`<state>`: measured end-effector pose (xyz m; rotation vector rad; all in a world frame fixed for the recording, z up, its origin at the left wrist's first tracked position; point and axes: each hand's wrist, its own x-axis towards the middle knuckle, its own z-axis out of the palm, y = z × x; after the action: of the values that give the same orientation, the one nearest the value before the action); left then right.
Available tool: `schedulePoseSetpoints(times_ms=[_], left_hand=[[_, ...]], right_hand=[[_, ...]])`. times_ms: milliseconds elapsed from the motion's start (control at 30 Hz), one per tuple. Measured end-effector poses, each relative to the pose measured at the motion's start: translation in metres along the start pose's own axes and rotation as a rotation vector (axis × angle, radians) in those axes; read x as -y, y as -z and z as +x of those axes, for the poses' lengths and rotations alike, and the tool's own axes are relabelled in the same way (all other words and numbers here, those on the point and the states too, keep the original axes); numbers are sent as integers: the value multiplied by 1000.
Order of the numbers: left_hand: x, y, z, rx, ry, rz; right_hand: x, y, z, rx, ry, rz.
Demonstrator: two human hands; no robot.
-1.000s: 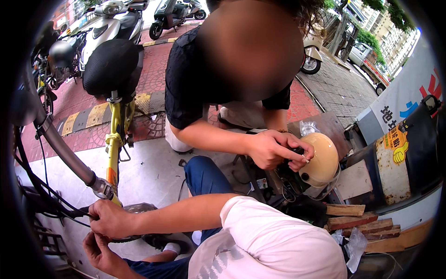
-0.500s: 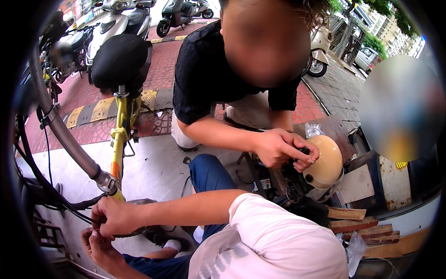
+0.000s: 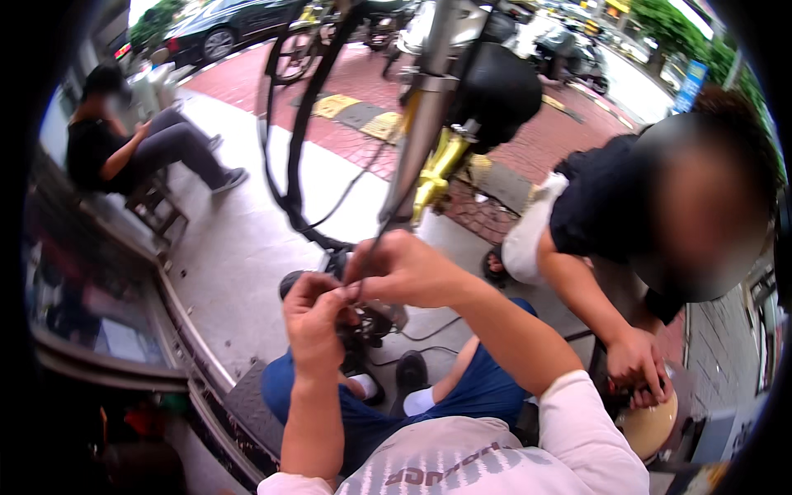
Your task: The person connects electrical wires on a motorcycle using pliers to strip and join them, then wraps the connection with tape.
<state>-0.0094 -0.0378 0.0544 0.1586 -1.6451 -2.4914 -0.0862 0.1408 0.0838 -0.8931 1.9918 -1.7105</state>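
In front of my chest both hands meet at a thin dark cable (image 3: pixel 379 241) that comes down beside the grey stem tube (image 3: pixel 422 124) of a yellow folding bike (image 3: pixel 437 169). My right hand (image 3: pixel 408 271) is closed, thumb and fingers pinching the cable from the right. Just left of it, my left hand (image 3: pixel 315 318) is closed too, its fingertips pressed together around the cable's lower part. The exact end between the fingertips is blurred. Thicker black cables (image 3: pixel 293 165) loop down left of the stem, and the bike's lower parts are partly hidden behind my hands.
At the right a crouching person in a black shirt (image 3: pixel 594 198) has their hands over a cream helmet (image 3: pixel 652 425). Another person (image 3: pixel 99 153) sits on a stool (image 3: pixel 157 210) at the left. A glass-fronted frame (image 3: pixel 107 305) stands near left; a black saddle (image 3: pixel 499 91) is beyond the stem.
My view has swung left, so my hands and the bike now appear nearer the middle, and the seated person has come into view. Both hands stay pinched together, now raised beside the stem.
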Motion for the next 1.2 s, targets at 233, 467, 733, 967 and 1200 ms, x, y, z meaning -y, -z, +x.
schedulePoseSetpoints(times_ms=[233,467,733,967,1200], left_hand=[[13,13,13,131,0,-30],[12,11,21,200,60,-9],[5,5,25,123,121,-68],[12,10,34,236,172,-67],[15,11,39,278,197,-26]], right_hand=[[25,2,-3,-135,71,-270],[17,7,-7,-163,87,-221],[2,0,4,-205,105,-198],[-3,10,0,-100,-127,163],[-7,10,11,-143,-290,250]])
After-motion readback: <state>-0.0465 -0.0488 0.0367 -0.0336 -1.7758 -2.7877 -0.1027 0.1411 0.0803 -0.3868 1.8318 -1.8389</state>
